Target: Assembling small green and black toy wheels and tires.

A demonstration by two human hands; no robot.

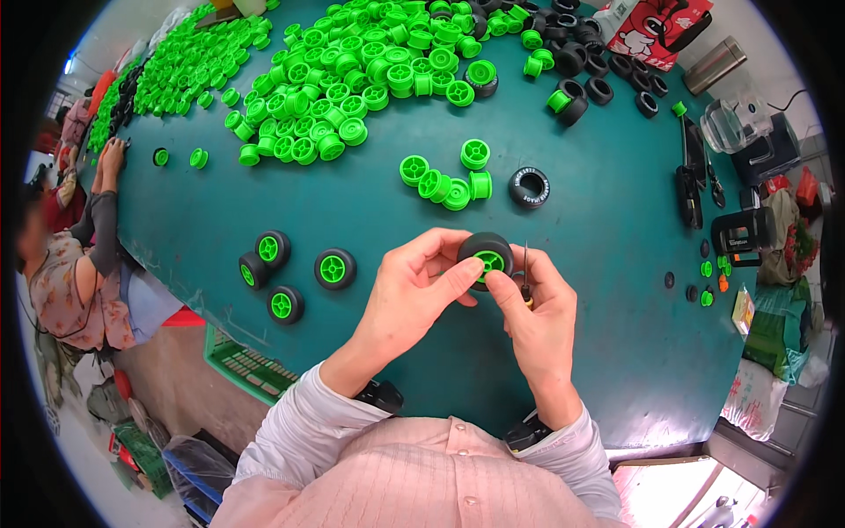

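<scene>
A toy wheel [483, 244] with a black rubber tyre and a green spoked rim is held between my two hands above the table. My left hand [407, 289] grips it from the left, its thumb against the rim. My right hand [543, 319] closes on the other side, thumb also pressing near the rim. A thin pointed tool [526, 290] with a yellowish part is tucked in my right fingers; its kind is unclear. Beyond my hands lie a loose black tyre [529, 187] and several bare green rims [431, 185]. Several tyred wheels [335, 268] rest to the left.
Green rims are heaped [352, 70] across the far side of the green table [616, 352], with black tyres [572, 58] at the far right. Along the right edge are a steel flask [714, 65] and a clear jug [735, 123]. Another person [79, 264] sits at the left edge.
</scene>
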